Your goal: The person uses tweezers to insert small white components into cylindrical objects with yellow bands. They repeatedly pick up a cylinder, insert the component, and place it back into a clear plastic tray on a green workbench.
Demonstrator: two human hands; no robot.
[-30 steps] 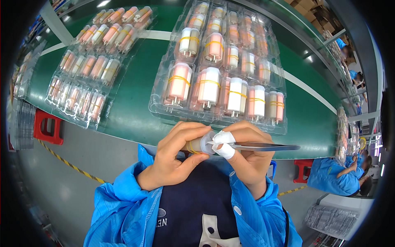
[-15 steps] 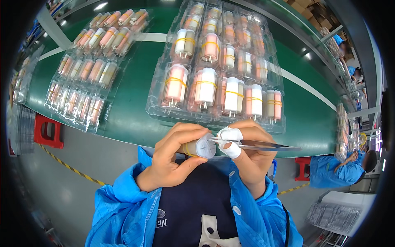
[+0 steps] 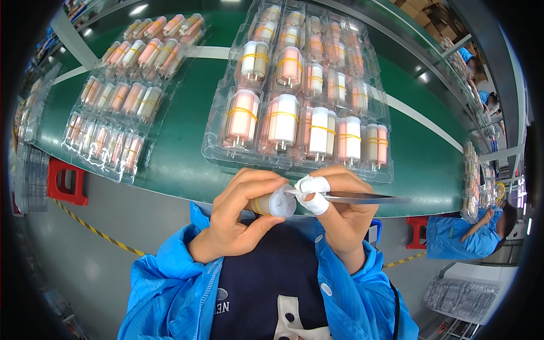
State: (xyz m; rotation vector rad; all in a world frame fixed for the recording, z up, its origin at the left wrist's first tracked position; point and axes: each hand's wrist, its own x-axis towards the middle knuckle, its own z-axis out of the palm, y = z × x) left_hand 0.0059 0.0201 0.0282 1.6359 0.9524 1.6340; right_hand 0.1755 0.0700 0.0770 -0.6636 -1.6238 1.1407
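My left hand (image 3: 241, 212) is wrapped round a greyish cylinder (image 3: 281, 203) with a yellow band, its round translucent end turned to the right. Between thumb and finger, my right hand (image 3: 340, 207) pinches a pair of metal tweezers (image 3: 362, 198). White tape covers those two fingertips. The tweezers' tips reach the cylinder's end face; whether they grip anything there is too small to tell. Just beyond my hands, a clear plastic tray (image 3: 212, 141) holds several pink, white and grey cylinders (image 3: 283, 118) bundled with yellow bands, metal prongs sticking out of their near ends.
More clear trays (image 3: 122, 130) with similar cylinders lie on the green table (image 3: 181, 119) at the left. Red stools (image 3: 67, 181) stand beyond the table's near edge. A co-worker in blue (image 3: 464, 235) sits at the right, above stacked grey trays (image 3: 462, 297).
My right hand and the tweezers have shifted slightly to the left, closer against the cylinder's end. My left hand with the cylinder has barely moved.
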